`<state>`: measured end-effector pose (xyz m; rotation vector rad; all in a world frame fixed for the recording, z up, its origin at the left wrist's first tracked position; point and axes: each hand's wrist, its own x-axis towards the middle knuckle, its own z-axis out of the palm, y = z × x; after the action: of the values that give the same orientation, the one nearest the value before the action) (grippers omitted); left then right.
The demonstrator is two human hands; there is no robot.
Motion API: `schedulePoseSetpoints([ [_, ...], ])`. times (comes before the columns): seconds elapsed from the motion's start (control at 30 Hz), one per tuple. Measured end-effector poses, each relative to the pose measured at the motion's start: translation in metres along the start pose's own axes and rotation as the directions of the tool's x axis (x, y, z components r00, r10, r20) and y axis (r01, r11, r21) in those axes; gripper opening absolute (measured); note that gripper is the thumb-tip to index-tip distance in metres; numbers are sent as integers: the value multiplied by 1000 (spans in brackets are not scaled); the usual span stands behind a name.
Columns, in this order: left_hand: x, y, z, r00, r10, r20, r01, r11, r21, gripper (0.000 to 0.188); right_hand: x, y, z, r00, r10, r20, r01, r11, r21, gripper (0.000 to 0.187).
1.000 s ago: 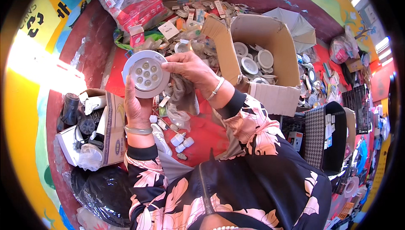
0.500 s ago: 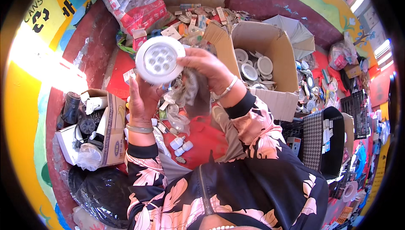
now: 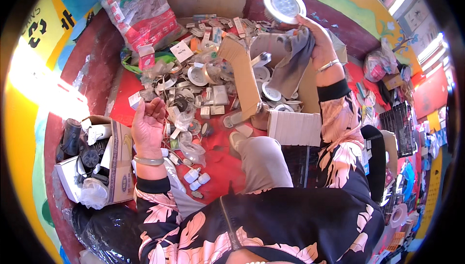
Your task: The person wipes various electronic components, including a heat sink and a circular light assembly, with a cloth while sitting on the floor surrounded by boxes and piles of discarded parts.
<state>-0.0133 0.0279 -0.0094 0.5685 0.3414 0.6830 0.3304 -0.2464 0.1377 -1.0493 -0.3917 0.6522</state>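
Note:
My right hand (image 3: 319,41) is raised above the open cardboard box (image 3: 295,128), pinching the rim of a round white LED downlight (image 3: 285,5). A grey cloth (image 3: 294,63) hangs from the same hand over the box. Inside the box lie several round white lights (image 3: 271,91), partly hidden by the cloth. My left hand (image 3: 149,127) is empty, its fingers apart and slightly curled, beside the pile of loose lamp parts (image 3: 181,102).
At the left stands a cardboard box (image 3: 121,162) of dark and white devices, with a black plastic bag (image 3: 104,230) below it. A stuffed clear-and-red sack (image 3: 140,12) leans at the back. Small white bottles (image 3: 197,179) lie on the red floor covering. A black crate (image 3: 399,126) stands at the right.
My right hand has carried the downlight and cloth to the right and up, over the box. My left hand has parted from the downlight and moved slightly left.

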Motion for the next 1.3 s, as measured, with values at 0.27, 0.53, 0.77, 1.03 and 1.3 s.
schedulePoseSetpoints([
  [0.27,10,-18,0,993,-105,51,106,994,-22,27,63,8,-132,961,31,-275,-16,998,57,34],
  [0.53,25,-27,5,980,-166,-111,180,975,129,26,141,101,-242,898,173,-405,-133,983,126,32],
  [0.77,51,-51,-3,944,-223,-245,266,950,162,27,168,176,-295,873,194,-447,-166,981,102,19],
  [1.03,92,-73,-11,909,-299,-291,362,912,192,25,159,254,-350,652,338,-679,-393,916,78,19],
  [1.3,115,-83,-18,892,-307,-332,391,893,223,23,145,296,-393,436,339,-834,-444,887,129,36],
])
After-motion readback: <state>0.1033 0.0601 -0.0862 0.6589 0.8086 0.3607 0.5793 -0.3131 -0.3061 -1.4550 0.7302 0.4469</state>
